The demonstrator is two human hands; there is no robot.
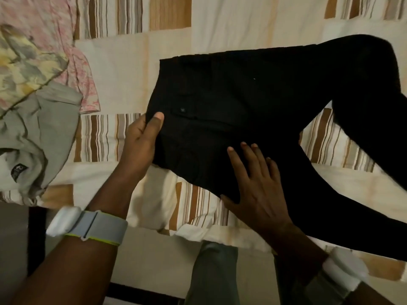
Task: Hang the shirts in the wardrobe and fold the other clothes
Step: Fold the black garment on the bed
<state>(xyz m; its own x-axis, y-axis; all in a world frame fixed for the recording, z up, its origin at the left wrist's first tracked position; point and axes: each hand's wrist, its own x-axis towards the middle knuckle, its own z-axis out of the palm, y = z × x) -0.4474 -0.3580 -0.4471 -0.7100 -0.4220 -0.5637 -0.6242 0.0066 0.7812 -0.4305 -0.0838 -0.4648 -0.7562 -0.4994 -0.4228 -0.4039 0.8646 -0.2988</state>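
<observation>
A pair of black trousers (253,102) lies across the striped bed, waistband toward the left, legs running off to the right. My left hand (143,137) pinches the near corner of the waistband, thumb on top of the cloth. My right hand (257,181) lies flat on the seat of the trousers with fingers spread and straight, pressing the fabric down.
A grey garment (33,137) lies crumpled at the left edge of the bed, with a yellow-grey patterned cloth (26,64) and a pink patterned cloth (55,25) behind it. The cream and brown striped bedcover (220,23) stretches beyond. The bed's near edge runs along the bottom.
</observation>
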